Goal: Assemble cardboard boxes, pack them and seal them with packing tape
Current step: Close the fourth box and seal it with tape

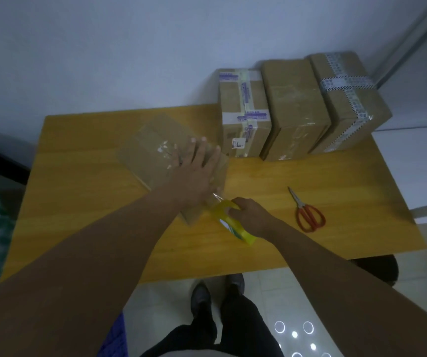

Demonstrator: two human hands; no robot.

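1. One cardboard box (pixel 155 148) is pressed flat-palmed, fingers spread, by the left hand (pixel 194 171) on the surface (pixel 83 202).
2. Just right of the box, a yellow tape roll (pixel 233 222) is gripped by the right hand (pixel 251 215).
3. Farther right, scissors (pixel 307 212) are laid.
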